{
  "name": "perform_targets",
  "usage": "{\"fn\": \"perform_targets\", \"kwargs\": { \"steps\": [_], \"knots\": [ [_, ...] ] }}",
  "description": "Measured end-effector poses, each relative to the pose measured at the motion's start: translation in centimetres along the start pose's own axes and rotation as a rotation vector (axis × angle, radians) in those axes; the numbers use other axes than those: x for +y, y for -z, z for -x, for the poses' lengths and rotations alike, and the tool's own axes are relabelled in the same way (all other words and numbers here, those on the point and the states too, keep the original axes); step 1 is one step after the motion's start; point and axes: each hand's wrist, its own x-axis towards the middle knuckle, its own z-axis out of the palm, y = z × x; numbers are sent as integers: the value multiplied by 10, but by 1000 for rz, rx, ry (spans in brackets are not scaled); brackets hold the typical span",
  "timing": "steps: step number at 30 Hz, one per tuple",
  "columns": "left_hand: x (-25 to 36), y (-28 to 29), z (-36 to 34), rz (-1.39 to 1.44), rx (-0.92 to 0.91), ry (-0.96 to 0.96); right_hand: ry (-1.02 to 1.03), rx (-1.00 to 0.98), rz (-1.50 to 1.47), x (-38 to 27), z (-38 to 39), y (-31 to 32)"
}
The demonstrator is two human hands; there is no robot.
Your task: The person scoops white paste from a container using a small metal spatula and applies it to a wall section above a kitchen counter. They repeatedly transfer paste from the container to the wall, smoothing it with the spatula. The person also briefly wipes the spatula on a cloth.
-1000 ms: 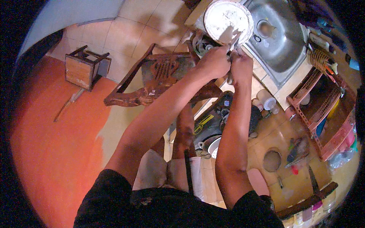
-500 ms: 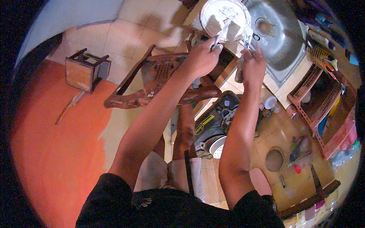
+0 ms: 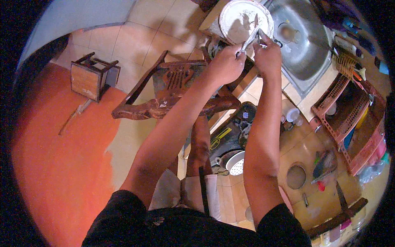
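Both of my arms reach forward over a round white tub (image 3: 236, 29) of white paste that stands beside the sink. My left hand (image 3: 228, 66) is closed on a thin flat blade (image 3: 248, 43) smeared with white, probably a scraper. My right hand (image 3: 267, 57) is wrapped round a putty knife, its forefinger stretched along it toward the blade. The two tools meet or cross just over the tub's near rim; whether they touch, I cannot tell. Most of the putty knife's handle is hidden by my right hand.
A steel sink (image 3: 306, 49) lies right of the tub. Under my left forearm stands a carved wooden chair (image 3: 142, 109). A small wooden stool (image 3: 86, 80) is at the left by orange-painted floor. A reddish plastic rack (image 3: 349, 136) and a white strainer (image 3: 236, 164) are to the right.
My right hand has moved up and left, bringing the putty knife against or across the left blade. My left hand has shifted slightly right. The putty knife's brown handle has gone from sight.
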Motion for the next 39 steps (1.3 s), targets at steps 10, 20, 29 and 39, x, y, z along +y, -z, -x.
{"fn": "perform_targets", "kwargs": {
  "steps": [10,20,29,39],
  "knots": [
    [3,-15,-2,13,-45,76,-34,28,-38,-1,24,-11],
    [-1,-21,0,1,-65,108,-229,-63,-134,-8,41,-4],
    [14,-24,9,-19,-82,169,-258,-65,-255,-1,52,0],
    [11,-25,6,3,6,130,-202,-23,-319,-7,52,-2]
  ]
}}
